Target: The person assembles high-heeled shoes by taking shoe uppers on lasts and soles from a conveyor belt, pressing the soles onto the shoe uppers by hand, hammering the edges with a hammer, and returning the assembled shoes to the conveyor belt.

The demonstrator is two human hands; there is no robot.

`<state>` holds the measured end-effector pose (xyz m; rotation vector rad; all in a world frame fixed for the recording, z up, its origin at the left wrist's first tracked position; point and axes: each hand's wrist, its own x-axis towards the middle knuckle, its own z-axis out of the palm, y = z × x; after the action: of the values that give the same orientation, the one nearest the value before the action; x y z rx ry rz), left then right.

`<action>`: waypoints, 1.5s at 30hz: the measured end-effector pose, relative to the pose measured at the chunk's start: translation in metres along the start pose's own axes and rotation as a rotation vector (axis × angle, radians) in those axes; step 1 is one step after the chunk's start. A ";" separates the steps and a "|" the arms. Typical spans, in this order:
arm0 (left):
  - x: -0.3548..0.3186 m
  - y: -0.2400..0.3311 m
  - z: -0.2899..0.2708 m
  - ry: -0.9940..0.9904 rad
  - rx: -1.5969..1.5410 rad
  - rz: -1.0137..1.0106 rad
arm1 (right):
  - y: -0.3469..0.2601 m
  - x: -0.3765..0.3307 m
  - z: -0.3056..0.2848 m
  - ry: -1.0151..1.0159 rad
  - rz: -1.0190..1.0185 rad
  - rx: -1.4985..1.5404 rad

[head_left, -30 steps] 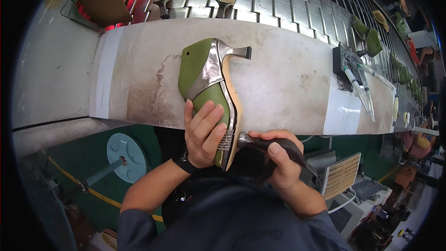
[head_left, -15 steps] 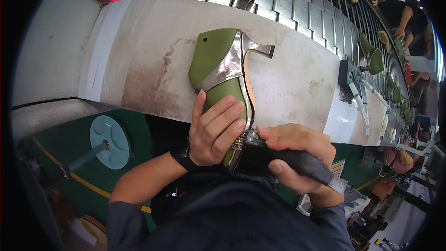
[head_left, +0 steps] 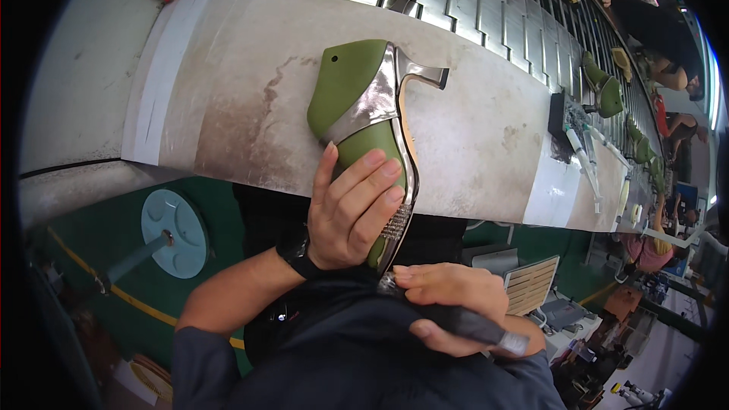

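A high-heeled shoe [head_left: 379, 93] in metallic silver lies on its side on a green shoe last [head_left: 345, 83], its heel toward the far right. Fingers of my left hand [head_left: 351, 211] wrap the last's forefoot, beside a glittering band [head_left: 397, 222] across the shoe. In my right hand [head_left: 462, 298] is a dark-handled tool [head_left: 469, 324] with a shiny tip. That tip is at the toe end, close to my dark shirt; whether it touches the sole edge I cannot tell.
The shoe rests on a stained pale bench [head_left: 250, 106]. Beyond runs a slatted metal conveyor [head_left: 456, 0] carrying lasts and shoes. To the right lie a dark box [head_left: 566, 118] and syringe-like tubes [head_left: 583, 153]. A light-blue round disc [head_left: 175, 231] stands at lower left. Other people work at far right.
My right hand and the tool have moved down and left, from the glittering band to the toe end. The band is now uncovered. My left hand keeps its hold on the last.
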<state>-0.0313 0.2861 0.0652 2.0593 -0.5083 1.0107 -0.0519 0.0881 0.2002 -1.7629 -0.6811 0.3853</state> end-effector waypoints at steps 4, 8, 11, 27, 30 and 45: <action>-0.003 -0.001 -0.003 -0.004 0.016 -0.008 | -0.001 -0.003 -0.016 0.104 0.140 0.113; -0.002 -0.002 -0.005 -0.010 0.019 -0.022 | 0.003 0.019 -0.016 0.219 0.118 0.154; -0.005 -0.005 -0.006 -0.035 -0.001 -0.001 | -0.001 0.032 -0.024 0.165 0.156 0.082; -0.014 -0.014 0.007 0.046 0.022 -0.001 | 0.011 0.111 -0.068 0.083 0.550 0.199; -0.015 -0.016 0.009 0.054 0.012 -0.003 | 0.017 0.124 -0.065 0.109 0.542 0.191; -0.015 -0.018 0.001 0.007 0.015 0.000 | 0.028 0.169 -0.065 0.095 0.412 0.025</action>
<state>-0.0287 0.2968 0.0443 2.0688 -0.4979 1.0241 0.1243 0.1392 0.2071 -1.8830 -0.2399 0.5809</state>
